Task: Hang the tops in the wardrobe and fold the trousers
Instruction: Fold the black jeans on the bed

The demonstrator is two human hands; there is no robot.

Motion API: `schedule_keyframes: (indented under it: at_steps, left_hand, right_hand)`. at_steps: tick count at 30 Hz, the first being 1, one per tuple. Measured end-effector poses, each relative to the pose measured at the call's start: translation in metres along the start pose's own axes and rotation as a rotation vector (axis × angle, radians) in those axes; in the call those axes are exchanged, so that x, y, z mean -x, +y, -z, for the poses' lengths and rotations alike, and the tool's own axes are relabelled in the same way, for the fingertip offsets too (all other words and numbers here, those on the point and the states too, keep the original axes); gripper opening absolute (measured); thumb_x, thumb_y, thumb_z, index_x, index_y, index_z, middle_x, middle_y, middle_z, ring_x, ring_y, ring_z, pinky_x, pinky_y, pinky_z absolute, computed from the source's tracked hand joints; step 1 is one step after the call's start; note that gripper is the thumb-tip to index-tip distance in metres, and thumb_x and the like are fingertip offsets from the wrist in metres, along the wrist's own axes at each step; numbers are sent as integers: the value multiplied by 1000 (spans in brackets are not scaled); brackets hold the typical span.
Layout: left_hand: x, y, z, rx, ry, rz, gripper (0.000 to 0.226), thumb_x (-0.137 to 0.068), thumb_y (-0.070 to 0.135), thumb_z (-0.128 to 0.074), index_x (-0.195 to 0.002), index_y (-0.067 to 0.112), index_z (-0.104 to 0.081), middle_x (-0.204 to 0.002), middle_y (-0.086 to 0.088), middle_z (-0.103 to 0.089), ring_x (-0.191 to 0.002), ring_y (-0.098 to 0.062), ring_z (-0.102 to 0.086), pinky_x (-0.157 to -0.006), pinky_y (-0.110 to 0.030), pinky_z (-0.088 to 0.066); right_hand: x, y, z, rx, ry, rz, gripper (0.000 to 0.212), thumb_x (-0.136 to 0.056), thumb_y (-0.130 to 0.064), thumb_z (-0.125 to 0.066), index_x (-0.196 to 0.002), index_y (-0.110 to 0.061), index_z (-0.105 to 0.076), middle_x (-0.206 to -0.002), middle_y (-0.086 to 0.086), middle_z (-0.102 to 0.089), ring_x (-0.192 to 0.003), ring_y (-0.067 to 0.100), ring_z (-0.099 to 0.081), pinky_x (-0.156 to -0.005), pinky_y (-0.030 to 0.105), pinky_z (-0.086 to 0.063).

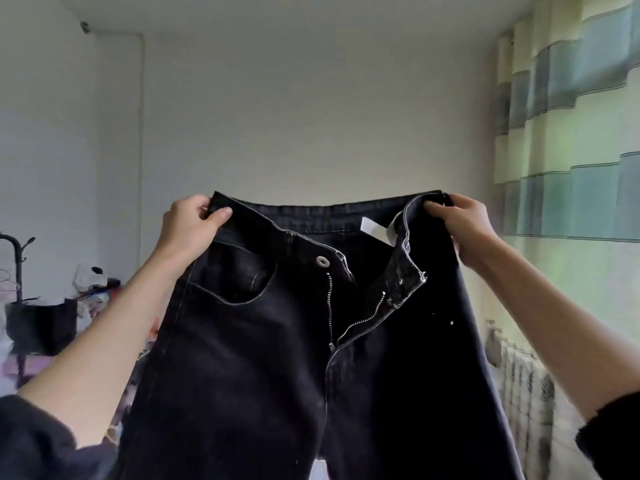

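A pair of black jeans (263, 358) hangs in the air in front of me, front side facing me, fly unzipped and button undone. My left hand (194, 223) pinches the waistband at its left corner. My right hand (464, 223) grips the waistband at its right corner, fingers curled over the edge. The waistband is stretched wide between both hands at about chest height. The legs drop below the frame's lower edge and their ends are hidden. A white label shows inside the back of the waist.
A plain wall is straight ahead. Striped green and blue curtains (571, 116) cover the window at the right, with a radiator (526, 393) beneath. At the left stand a black coat rack (17, 265) and a cluttered surface with dark items (45, 323).
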State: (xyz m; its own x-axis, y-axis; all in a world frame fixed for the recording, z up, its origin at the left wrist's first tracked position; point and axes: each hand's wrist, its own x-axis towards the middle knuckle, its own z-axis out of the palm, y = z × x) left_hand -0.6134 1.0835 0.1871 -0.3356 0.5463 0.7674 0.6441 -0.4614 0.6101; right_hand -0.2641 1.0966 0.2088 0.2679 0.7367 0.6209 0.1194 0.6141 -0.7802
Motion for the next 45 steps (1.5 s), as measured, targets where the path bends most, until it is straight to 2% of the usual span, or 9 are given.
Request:
schedule_keyframes:
  at_steps: [10, 13, 17, 19, 21, 27, 36, 40, 45]
  left_hand:
    - [99, -175, -45, -61, -586, 378, 13, -88, 14, -64, -76, 17, -60, -81, -6, -66, -87, -21, -60, -80, -32, -43]
    - [99, -224, -62, -175, -626, 461, 27, -84, 29, -68, -88, 3, -63, -92, -18, -68, -94, -35, -64, -90, -44, -46]
    - [84, -292, -112, -379, -501, 464, 28, -88, 30, -63, -92, 2, -60, -93, -18, -66, -93, -35, -61, -75, -37, -44]
    - [76, -322, -146, -463, -339, 463, 22, -93, 25, -55, -104, 6, -56, -104, -16, -63, -102, -35, -56, -77, -37, -39]
    - [77, -355, -174, -433, -247, 476, 28, -96, 17, -48, -123, 9, -49, -119, -13, -60, -112, -33, -53, -85, -36, -39]
    - [192, -442, -199, -347, -624, 649, 48, -98, 18, -47, -142, 13, -32, -146, -8, -37, -132, -25, -38, -102, -33, -33]
    - [376, -492, -107, -469, -931, 1004, 54, -97, 21, -48, -146, 11, -27, -151, -9, -30, -138, -24, -31, -108, -32, -28]
    - [429, -492, -61, -480, -880, 1101, 52, -97, 28, -49, -143, 10, -32, -146, -9, -37, -131, -25, -40, -103, -32, -33]
    - [481, -476, -17, -300, -643, 1285, 44, -92, 38, -55, -129, 14, -49, -113, -1, -57, -98, -15, -54, -82, -25, -42]
  right_hand:
    - [57, 211, -24, -35, -307, -729, 7, -85, -6, -65, -78, -3, -62, -57, 2, -67, -48, 10, -63, -51, 18, -53]
    - [57, 257, -44, 35, -322, -788, 10, -83, -7, -67, -75, -7, -62, -59, 2, -66, -48, 8, -61, -47, 16, -49]
    - [35, 332, -104, 122, -239, -792, 16, -84, -5, -66, -71, -11, -58, -68, 4, -57, -59, 14, -53, -55, 23, -42]
    - [22, 371, -143, 92, -129, -753, 6, -87, -2, -61, -83, -6, -64, -69, 3, -54, -60, 13, -49, -55, 22, -37]
    - [17, 417, -174, 84, -33, -714, 25, -89, 1, -51, -109, -8, -64, -74, 2, -55, -61, 11, -47, -54, 20, -36]
    - [149, 519, -182, 293, -291, -814, 42, -95, -9, -46, -137, -12, -45, -132, 7, -52, -105, 24, -56, -85, 29, -43]
    - [362, 552, -176, 401, -584, -1082, 21, -93, -7, -46, -108, -10, -61, -97, 8, -65, -85, 21, -63, -86, 39, -52]
    - [420, 537, -190, 357, -705, -1224, 13, -94, -10, -49, -101, -7, -60, -88, 10, -61, -68, 18, -57, -68, 32, -51]
    - [475, 514, -198, 210, -522, -1502, 34, -93, -24, -59, -110, 5, -57, -98, 15, -64, -80, 23, -63, -65, 28, -57]
